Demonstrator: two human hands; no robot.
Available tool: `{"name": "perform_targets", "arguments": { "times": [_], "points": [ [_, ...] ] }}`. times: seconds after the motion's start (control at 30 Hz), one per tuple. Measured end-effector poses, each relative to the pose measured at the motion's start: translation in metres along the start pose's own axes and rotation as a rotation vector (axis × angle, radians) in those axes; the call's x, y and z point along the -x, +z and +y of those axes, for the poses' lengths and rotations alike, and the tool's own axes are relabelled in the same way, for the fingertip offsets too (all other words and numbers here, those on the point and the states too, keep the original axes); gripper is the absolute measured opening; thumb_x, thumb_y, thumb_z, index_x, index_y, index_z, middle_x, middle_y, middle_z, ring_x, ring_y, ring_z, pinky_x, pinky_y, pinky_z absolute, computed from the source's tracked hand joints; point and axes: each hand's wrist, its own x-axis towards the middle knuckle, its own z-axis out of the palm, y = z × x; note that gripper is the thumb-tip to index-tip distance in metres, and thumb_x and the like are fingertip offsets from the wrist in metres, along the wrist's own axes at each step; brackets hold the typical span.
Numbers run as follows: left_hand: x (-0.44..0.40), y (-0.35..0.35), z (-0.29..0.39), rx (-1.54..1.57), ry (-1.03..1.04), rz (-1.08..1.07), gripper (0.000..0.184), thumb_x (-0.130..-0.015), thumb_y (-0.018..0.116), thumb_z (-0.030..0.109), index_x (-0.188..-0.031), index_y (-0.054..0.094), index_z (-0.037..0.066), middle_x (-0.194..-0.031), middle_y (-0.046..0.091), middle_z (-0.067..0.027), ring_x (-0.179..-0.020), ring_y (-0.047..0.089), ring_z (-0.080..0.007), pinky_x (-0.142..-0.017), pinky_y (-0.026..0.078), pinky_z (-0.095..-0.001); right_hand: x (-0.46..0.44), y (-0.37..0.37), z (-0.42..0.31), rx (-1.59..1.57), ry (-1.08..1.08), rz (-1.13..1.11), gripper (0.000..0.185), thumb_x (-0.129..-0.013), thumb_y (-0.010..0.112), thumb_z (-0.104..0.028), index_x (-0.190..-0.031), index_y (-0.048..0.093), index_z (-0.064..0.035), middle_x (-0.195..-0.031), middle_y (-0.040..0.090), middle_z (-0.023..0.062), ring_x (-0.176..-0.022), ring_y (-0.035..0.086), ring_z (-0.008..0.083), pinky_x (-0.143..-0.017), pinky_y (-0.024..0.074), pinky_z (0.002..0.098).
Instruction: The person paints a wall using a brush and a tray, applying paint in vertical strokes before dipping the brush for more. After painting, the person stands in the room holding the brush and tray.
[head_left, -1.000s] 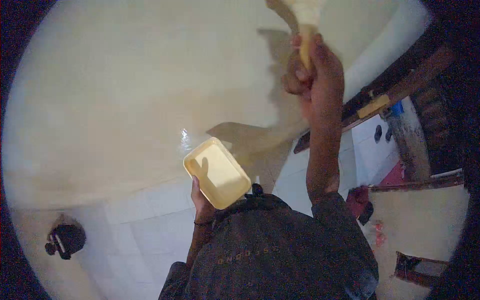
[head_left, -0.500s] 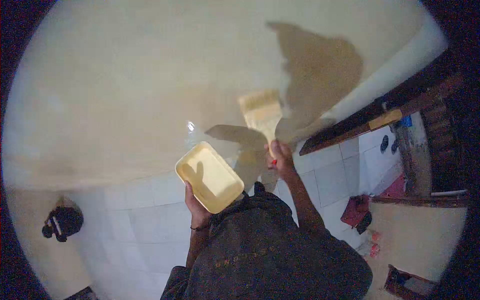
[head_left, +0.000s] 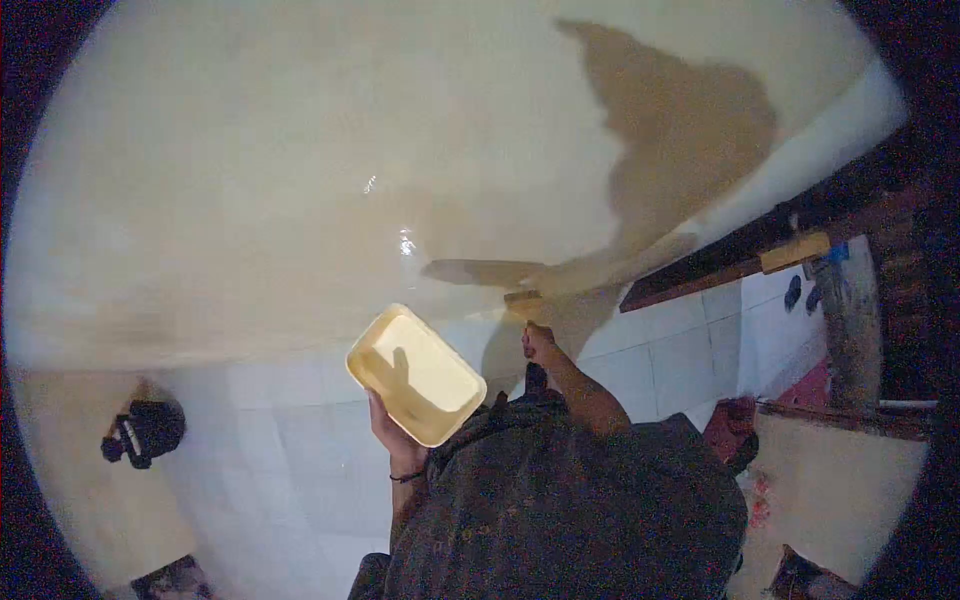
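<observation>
A shallow cream-coloured tray [head_left: 425, 370] with rounded corners is tilted in my left hand [head_left: 392, 432], whose fingers grip its lower left edge. The hand's shadow falls across the inside of the tray. My right hand [head_left: 538, 342] is closed around the handle of a wide paintbrush [head_left: 522, 303]. The brush's head is low against the pale wall [head_left: 250, 180], seen nearly edge-on; whether its bristles touch the wall I cannot tell. Wet, shiny spots show on the wall above the tray.
White floor tiles [head_left: 300, 440] lie below the wall. A dark wooden frame [head_left: 700, 280] runs along the right. A black bundle [head_left: 155, 430] is at the far left. Dark footwear [head_left: 800, 293] and a red object [head_left: 730, 425] are on the right. Large shadows fall on the wall.
The paintbrush in my right hand has moved down and closer to my body, turning from face-on to nearly edge-on. The tray has shifted slightly lower.
</observation>
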Motion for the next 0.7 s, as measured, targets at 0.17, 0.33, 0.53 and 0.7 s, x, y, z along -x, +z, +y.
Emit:
{"name": "perform_targets", "arguments": {
  "times": [0.17, 0.33, 0.53, 0.7],
  "points": [
    [-0.005, -0.007, -0.005, 0.074, -0.038, 0.01, 0.052, -0.088, 0.029, 0.041, -0.126, 0.028, 0.006, -0.119, 0.041, -0.0118, -0.106, 0.044, -0.0256, -0.088, 0.037, -0.0379, -0.021, 0.012, -0.014, -0.132, 0.003, -0.154, 0.039, -0.084, 0.042, -0.036, -0.054, 0.042, -0.0106, -0.044, 0.036, 0.0021, -0.033, 0.032, 0.0149, -0.032, 0.0263, 0.0295],
    [-0.004, -0.003, -0.001, 0.002, -0.009, 0.028, 0.052, -0.088, 0.03, 0.042, -0.125, 0.028, 0.006, -0.119, 0.041, -0.0121, -0.105, 0.044, -0.0258, -0.088, 0.038, -0.0379, -0.002, 0.035, -0.037, 0.044, -0.108, -0.085, 0.035, -0.084, 0.044, -0.034, -0.059, 0.043, -0.009, -0.045, 0.037, 0.0033, -0.034, 0.034, 0.0156, -0.033, 0.0281, 0.0314],
    [-0.003, -0.014, -0.001, 0.1, -0.082, -0.078, 0.052, -0.088, 0.03, 0.041, -0.126, 0.028, 0.005, -0.119, 0.041, -0.0124, -0.106, 0.044, -0.026, -0.088, 0.038, -0.0376, 0.098, 0.053, -0.068, 0.133, -0.188, 0.039, 0.029, -0.084, 0.045, -0.031, -0.07, 0.047, -0.0055, -0.049, 0.04, 0.0028, -0.036, 0.037, 0.0132, -0.034, 0.0291, 0.0267],
    [-0.004, -0.018, 0.002, 0.038, -0.107, -0.21, 0.053, -0.087, 0.027, 0.044, -0.128, 0.026, 0.011, -0.125, 0.037, -0.0091, -0.112, 0.039, -0.026, -0.093, 0.033, -0.041, 0.212, 0.081, -0.116, 0.059, -0.293, -0.019, 0.031, -0.083, 0.047, -0.034, -0.083, 0.049, -0.0038, -0.052, 0.04, 0.0013, -0.036, 0.034, 0.0102, -0.034, 0.0272, 0.0236]
  ]
}}
